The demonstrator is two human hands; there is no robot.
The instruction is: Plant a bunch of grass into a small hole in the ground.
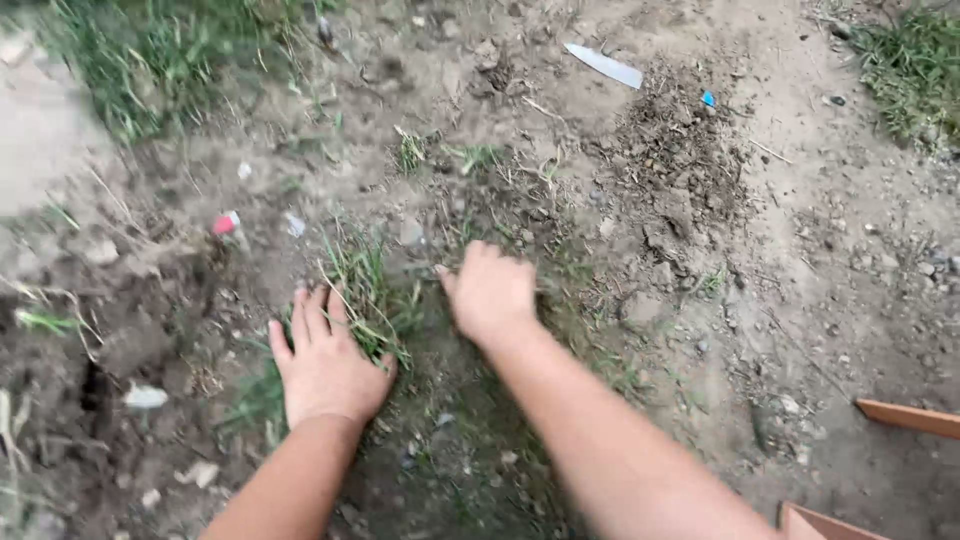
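Two hands: both low on bare soil.
Left hand (325, 365): open, fingers spread flat, pinning grass tuft (368, 290).
Right hand (492, 290): curled closed; contents cannot be told.

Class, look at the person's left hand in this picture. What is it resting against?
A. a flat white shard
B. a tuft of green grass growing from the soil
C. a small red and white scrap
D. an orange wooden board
B. The left hand lies flat on the bare brown soil with its fingers against the tuft of thin green grass blades, far from the other things.
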